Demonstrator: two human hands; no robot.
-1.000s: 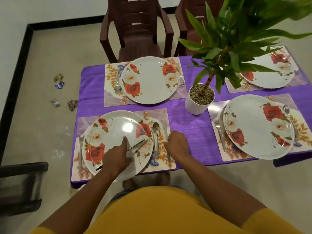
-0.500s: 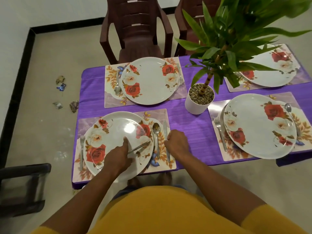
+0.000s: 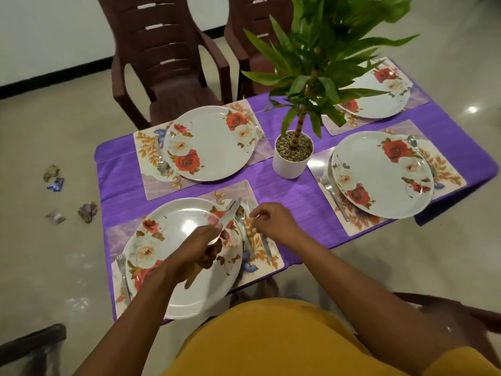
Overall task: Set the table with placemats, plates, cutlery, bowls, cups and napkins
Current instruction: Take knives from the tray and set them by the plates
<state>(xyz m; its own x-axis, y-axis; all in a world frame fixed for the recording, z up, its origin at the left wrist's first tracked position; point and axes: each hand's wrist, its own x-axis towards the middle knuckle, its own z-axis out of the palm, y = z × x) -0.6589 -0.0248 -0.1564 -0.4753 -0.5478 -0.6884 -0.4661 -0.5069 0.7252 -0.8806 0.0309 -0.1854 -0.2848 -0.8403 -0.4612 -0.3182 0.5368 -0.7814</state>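
Note:
The near plate (image 3: pixel 168 226), white with red roses, sits on a floral placemat (image 3: pixel 235 191) on the purple tablecloth (image 3: pixel 298 191). A fork (image 3: pixel 123 278) lies to its left; a spoon (image 3: pixel 241 221) and a table knife (image 3: pixel 267 249) lie to its right. My left hand (image 3: pixel 195 248) grips a blurred knife (image 3: pixel 230 213) above the plate, blade pointing up and right; more handles seem to poke out below the fist. My right hand (image 3: pixel 273 221) hovers over the lying knife with thumb and forefinger together; whether it pinches the blade is unclear.
Three other settings have plates on placemats: far left (image 3: pixel 214 142), right (image 3: pixel 379 175), far right (image 3: pixel 379 104). A potted plant (image 3: pixel 291 164) stands mid-table, its leaves hiding part of the far right plate. Brown chairs (image 3: pixel 168 63) stand behind. Wrappers (image 3: pixel 57 183) litter the floor.
My left hand has lifted the cutlery off the near plate and swung the blade upward. My right hand rose from its fist on the placemat. The view shifted left and closer.

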